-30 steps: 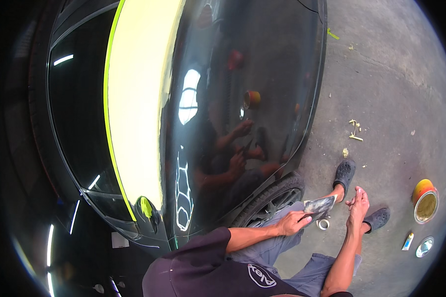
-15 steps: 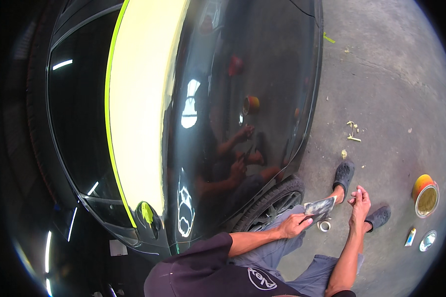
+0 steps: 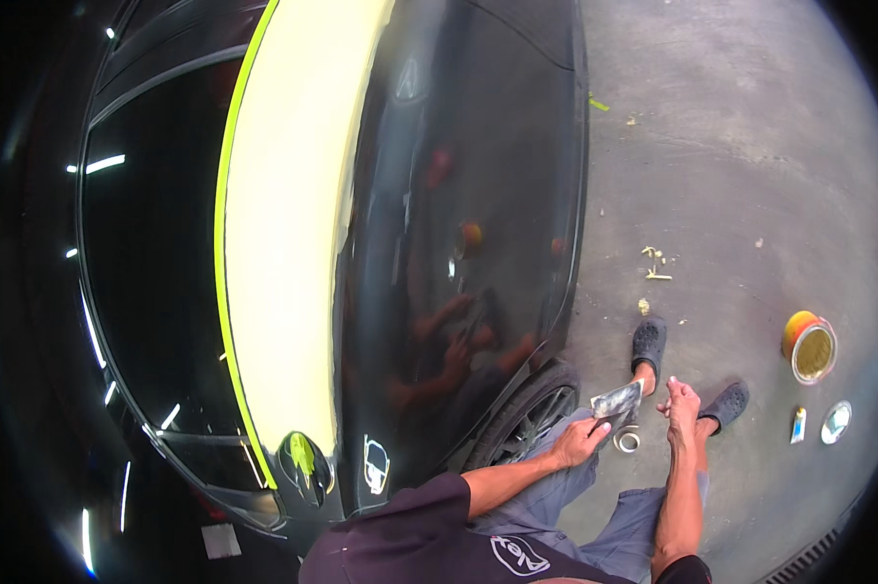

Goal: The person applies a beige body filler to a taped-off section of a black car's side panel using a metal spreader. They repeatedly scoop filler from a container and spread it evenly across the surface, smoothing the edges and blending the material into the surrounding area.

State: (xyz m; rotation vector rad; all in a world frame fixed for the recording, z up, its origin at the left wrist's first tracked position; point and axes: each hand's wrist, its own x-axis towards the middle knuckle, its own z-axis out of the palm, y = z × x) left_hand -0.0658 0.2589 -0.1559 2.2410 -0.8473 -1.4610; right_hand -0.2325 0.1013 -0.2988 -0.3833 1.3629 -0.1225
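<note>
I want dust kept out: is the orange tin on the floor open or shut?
Open. The tin shows a tan interior, set down inside its uncovered rim.

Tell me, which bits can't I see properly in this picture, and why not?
- Head view: whether the right hand pinches anything; too small to tell.
- Head view: the near end of the smeared flat sheet, covered by the left hand.
- Head view: part of the wheel, behind the trouser leg.
- Head view: the rest of the dark car, cut off by the upper edge.
</note>
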